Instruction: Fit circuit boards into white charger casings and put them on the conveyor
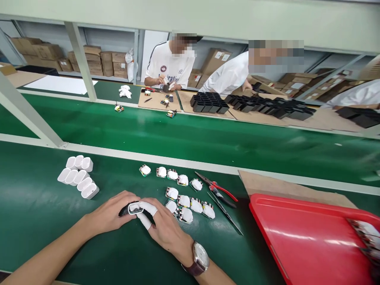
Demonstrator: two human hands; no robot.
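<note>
My left hand (115, 211) is closed round a small black object (124, 210), mostly hidden by its fingers. Against that object sits a small white plastic housing (135, 208), its open end facing up and something metallic inside. White finger cots cover the thumb and forefinger of my right hand (164, 223), which pinches the housing from the right side. A watch is on that wrist. Just right of my hands lie several small circuit boards (184, 200) topped with white pads. To the upper left, empty white plastic housings (71, 176) stand in a cluster.
Long-nose pliers (216, 189) with red and black handles and metal tweezers (225, 213) lie right of the boards. A red tray (308, 237) holding more boards fills the right. Across the green conveyor belt (142, 134), co-workers sit beside rows of black cases (209, 103).
</note>
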